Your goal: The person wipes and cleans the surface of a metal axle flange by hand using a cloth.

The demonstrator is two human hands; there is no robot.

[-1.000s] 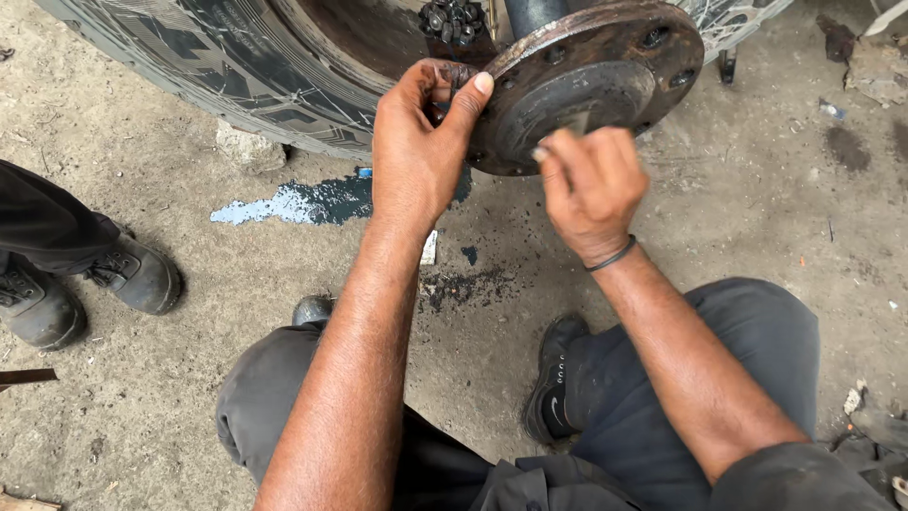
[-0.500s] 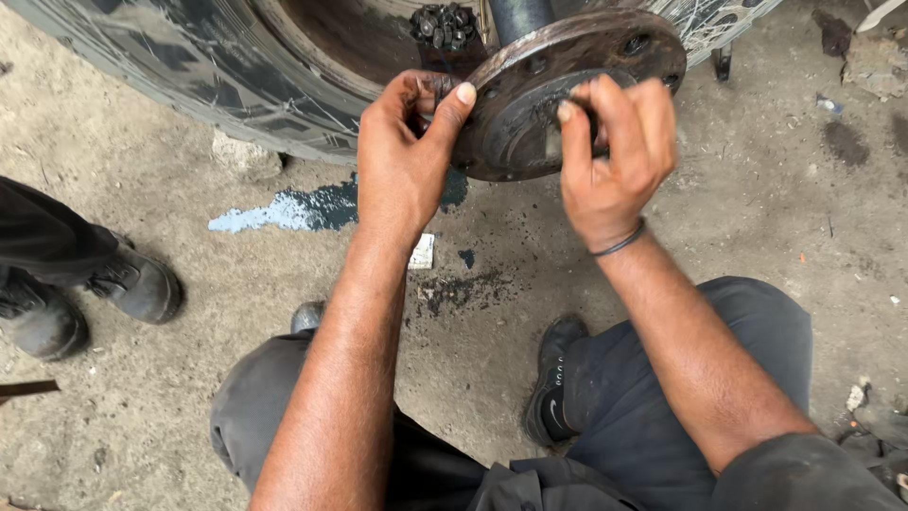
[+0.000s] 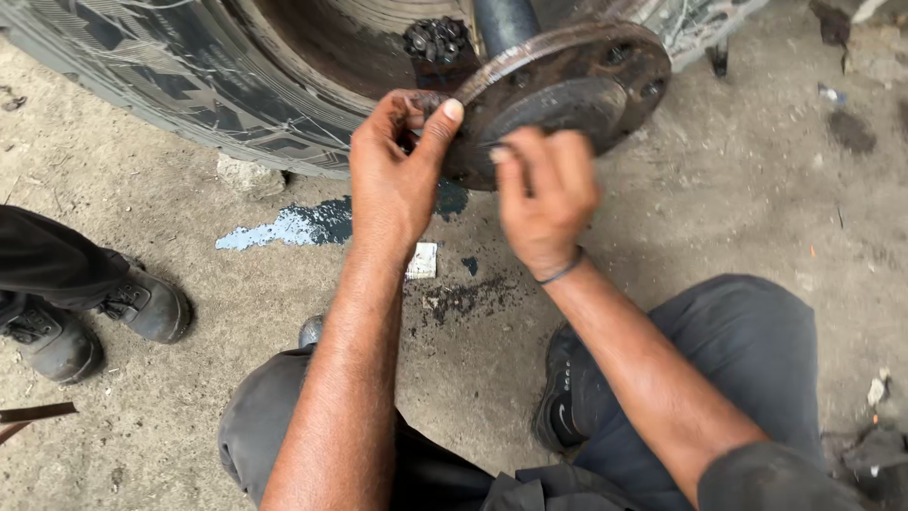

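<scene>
The rusty flange [image 3: 577, 90] sits at the end of a dark shaft [image 3: 503, 21] whose long axis runs up and away towards the tyre [image 3: 151, 71]; the round face tilts towards the person, above the knees. The left hand [image 3: 397, 180] pinches the flange's left rim, thumb on the face, fingers curled behind. The right hand [image 3: 544, 203] hovers at the lower face, fingers loosely bent (blurred, so I cannot tell its grip). A small white label [image 3: 422, 260] lies flat beside a blue puddle [image 3: 303, 225].

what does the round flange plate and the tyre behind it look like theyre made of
Round flange plate: probably steel or cast iron, bare and rusty brown with bolt holes. Tyre: black rubber, matte and dusty, with moulded tread grooves. The left hand grips the plate's edge.
</scene>
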